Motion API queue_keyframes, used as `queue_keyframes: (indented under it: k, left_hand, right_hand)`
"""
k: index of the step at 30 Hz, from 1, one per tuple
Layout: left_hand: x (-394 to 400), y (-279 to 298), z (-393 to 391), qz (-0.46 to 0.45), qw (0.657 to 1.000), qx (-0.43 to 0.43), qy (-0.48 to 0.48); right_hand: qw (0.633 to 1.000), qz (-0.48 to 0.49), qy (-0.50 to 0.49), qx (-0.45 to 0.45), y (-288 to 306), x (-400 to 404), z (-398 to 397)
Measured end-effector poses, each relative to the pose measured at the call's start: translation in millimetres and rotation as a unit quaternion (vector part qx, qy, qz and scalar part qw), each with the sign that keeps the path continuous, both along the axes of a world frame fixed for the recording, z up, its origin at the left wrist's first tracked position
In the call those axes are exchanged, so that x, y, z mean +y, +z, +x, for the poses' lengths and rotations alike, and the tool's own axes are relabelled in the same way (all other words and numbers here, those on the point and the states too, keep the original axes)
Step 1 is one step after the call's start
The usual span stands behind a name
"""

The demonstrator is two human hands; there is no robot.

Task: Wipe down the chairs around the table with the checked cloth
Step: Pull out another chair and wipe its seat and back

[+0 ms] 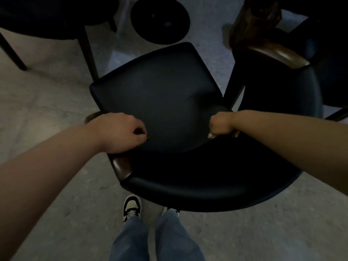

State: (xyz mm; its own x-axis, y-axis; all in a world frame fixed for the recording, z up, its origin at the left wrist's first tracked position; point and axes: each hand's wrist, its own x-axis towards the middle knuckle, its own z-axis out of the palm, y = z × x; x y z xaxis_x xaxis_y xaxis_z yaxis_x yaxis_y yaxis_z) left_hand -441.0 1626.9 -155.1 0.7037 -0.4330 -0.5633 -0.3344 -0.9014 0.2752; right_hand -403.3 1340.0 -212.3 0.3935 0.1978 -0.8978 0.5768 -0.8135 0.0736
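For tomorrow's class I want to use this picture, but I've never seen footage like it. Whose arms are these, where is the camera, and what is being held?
There is no machine here: the arms belong to a person wearing a camera on the head, looking down at their own hands and feet. It is a single view. The left hand and right hand each curl over the curved backrest of a dark padded chair, one at each side. A pale scrap showing under the right hand may be a cloth, but it is too dim to be sure. Beyond the chair stands a round table base; a second chair is to the right. The floor is grey, and the person's shoes show below.
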Motion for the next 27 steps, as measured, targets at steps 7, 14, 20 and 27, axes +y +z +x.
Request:
queue_keyframes:
  k: [7, 14, 20, 27]
  left_hand:
    - [3.6, -7.9, 2.0, -0.147, 0.979, -0.016, 0.139]
    - [5.2, -10.6, 2.6, -0.181, 0.972, -0.007, 0.150]
    - [6.5, -12.2, 1.9, -0.197, 0.965, -0.015, 0.173]
    - [5.9, -8.6, 0.8, -0.205, 0.957, -0.018, 0.205]
  right_hand:
    - [0.970, 0.114, -0.211, 0.035, -7.9, 68.9, -37.0]
    - [0.891, 0.255, -0.373, 0.030, -0.1, 136.7, -51.8]
    - [0.853, 0.320, -0.412, 0.008, 43.2, 150.1, -63.7]
    - [0.853, 0.394, -0.338, -0.052, 109.1, 144.8, -113.5]
